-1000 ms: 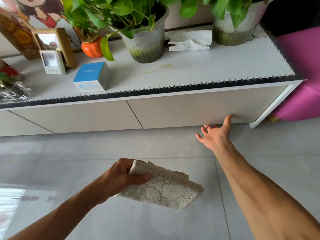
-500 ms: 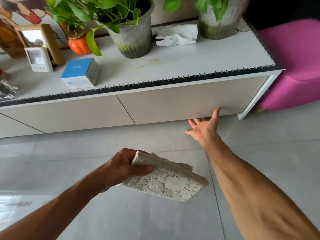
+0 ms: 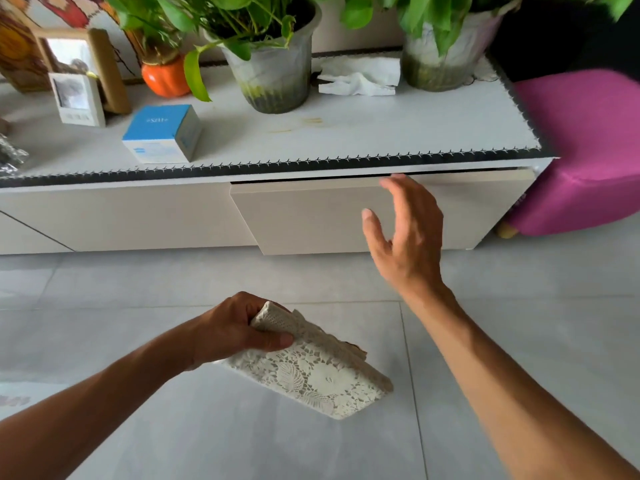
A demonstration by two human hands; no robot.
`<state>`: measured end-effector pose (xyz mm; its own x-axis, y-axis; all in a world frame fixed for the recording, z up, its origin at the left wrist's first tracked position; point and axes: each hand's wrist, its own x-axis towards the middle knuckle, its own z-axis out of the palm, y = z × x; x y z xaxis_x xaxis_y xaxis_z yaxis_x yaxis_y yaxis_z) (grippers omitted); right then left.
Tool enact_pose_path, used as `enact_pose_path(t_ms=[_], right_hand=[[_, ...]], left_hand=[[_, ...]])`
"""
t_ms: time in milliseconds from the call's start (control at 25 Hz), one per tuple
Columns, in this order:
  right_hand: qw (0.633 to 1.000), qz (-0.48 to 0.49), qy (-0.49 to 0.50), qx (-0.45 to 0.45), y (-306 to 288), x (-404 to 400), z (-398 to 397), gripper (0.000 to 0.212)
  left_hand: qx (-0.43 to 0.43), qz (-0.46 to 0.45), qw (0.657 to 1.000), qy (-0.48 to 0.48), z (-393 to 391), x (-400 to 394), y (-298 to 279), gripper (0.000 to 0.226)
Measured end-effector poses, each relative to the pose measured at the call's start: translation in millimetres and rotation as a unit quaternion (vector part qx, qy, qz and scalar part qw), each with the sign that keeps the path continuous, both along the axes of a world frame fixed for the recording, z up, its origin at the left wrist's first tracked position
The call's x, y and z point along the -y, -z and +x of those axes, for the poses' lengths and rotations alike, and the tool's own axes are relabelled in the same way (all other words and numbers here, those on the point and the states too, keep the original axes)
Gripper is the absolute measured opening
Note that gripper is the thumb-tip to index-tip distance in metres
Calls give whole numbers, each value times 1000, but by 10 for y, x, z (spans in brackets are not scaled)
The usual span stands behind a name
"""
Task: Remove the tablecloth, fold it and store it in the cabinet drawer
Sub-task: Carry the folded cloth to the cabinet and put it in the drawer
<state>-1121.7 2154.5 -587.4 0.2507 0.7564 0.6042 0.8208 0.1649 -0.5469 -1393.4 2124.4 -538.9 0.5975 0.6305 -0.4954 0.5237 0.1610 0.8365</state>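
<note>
Lace tablecloth point(image 3: 311, 368), cream, folded into a flat rectangular packet, clamped in left hand point(image 3: 232, 330): thumb on top, fingers curled underneath, held low over the grey tiled floor point(image 3: 138, 278), near centre. Same grip and spot as in the earlier frames, packet tilted slightly more down to the right.

Right hand point(image 3: 405, 237) open, fingers spread and loosely curved, holding nothing. Half a second ago it reached palm-up under the bottom edge of the drawer; now it is raised in front of the drawer face, fingertips up near the top edge. Cannot tell whether they touch the panel.

Right-hand drawer point(image 3: 311, 216) of the low beige cabinet point(image 3: 104, 216) now stands slightly out: dark gap along its top, front panel proud of the left neighbour. Earlier it sat flush and closed.

Cabinet top carries a white mat with black stitched edging point(image 3: 311, 164). On it, left to right: small white photo frame point(image 3: 78, 98) before a wooden frame point(image 3: 104, 64), blue-and-white box point(image 3: 162, 133), orange pot point(image 3: 166, 76), two cloudy plastic plant pots point(image 3: 277, 77) point(image 3: 440, 64) with green leaves, crumpled white tissue point(image 3: 360, 77) between them. Magenta pouffe point(image 3: 581, 150) just beside the cabinet's right end.
</note>
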Motion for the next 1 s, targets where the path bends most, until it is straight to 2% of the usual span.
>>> enact_pose_path(t_ms=[80,160,400,600,760,800,880,1000], right_hand=[[985,-52,-1,165,-300,-141,44,53],[964,-127,15,233,-376,-139,76,64],[949,-141,15,281,-324,-75,104,79],[942,-154,27,298,-391,-36,135,80],[954,-171,19,244,-497,113,108,73],[964,-185,-1,189,-553,146,138,71],[967,-246,-66,8,-687,206,257,65],[913,-344,-136,-174,-868,407,429,67]], left_hand=[[0,14,1000,13,96,-1,-66,14],[6,26,999,21,196,4,-131,14],[10,50,998,26,302,-15,-160,20],[14,57,998,33,247,19,-222,22],[45,58,997,31,192,-19,-399,23],[68,39,997,14,165,-58,-465,25],[128,-30,990,-40,109,-167,-609,40],[218,-79,968,-100,86,-271,-791,58]])
